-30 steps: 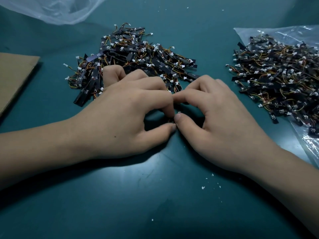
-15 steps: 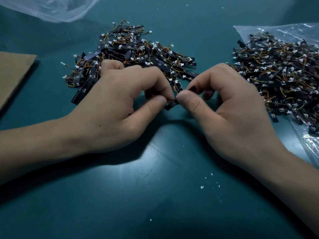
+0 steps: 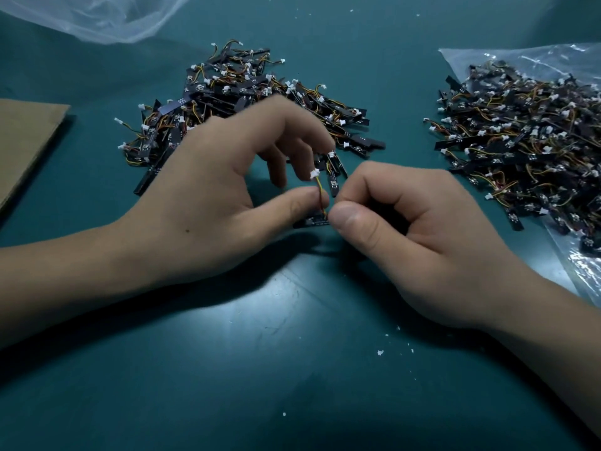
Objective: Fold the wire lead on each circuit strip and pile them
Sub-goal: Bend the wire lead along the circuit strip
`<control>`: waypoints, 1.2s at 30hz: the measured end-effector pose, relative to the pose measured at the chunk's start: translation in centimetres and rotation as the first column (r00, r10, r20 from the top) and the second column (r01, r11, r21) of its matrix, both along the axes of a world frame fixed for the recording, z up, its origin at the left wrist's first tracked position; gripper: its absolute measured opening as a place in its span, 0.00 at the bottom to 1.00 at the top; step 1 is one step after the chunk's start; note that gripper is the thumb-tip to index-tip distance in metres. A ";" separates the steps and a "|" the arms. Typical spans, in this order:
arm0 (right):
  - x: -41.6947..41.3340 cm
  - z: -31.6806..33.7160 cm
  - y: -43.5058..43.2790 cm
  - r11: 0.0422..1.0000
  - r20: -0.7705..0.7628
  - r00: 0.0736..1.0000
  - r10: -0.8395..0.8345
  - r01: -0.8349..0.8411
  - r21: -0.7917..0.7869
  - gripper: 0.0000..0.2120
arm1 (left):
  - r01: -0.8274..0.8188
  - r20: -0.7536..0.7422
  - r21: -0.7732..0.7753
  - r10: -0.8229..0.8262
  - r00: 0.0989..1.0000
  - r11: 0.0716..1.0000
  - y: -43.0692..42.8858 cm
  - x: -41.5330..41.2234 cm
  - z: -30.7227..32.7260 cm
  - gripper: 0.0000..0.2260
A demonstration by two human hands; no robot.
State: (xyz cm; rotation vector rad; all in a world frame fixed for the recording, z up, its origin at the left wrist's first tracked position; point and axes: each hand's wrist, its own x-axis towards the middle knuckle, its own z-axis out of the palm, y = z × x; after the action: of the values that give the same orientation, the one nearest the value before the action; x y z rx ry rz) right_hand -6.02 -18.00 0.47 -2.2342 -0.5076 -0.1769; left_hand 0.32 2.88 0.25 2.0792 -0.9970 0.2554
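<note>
Beside a seemingly undone heap point(image 3: 527, 141), the right hand point(image 3: 406, 242) pinch-grips one black circuit strip point(image 3: 311, 222) while the left hand point(image 3: 211, 203), grip slack, thumbs its upright orange wire lead point(image 3: 320, 194).

One dark circuit strip point(image 3: 313, 222) is held about level, its right end pinched by the right hand point(image 3: 416, 242). Its thin red and yellow wire lead point(image 3: 320, 198) stands upright and ends in a white plug point(image 3: 314, 173), touching the thumb of the left hand point(image 3: 208, 203). A tangled pile of strips point(image 3: 260, 102) lies behind.
</note>
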 end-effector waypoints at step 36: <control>-0.2 0.1 -0.2 0.998 -0.081 0.996 0.031 -0.027 0.056 0.11 | 0.139 -0.024 0.213 -0.137 0.990 0.967 -0.2 -0.9 0.5 0.20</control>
State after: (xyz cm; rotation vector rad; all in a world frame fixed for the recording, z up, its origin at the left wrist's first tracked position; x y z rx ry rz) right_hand -6.21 -18.19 0.58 -2.1695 -0.4846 -0.0828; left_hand -0.59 2.63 0.71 2.1872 -1.2034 0.0686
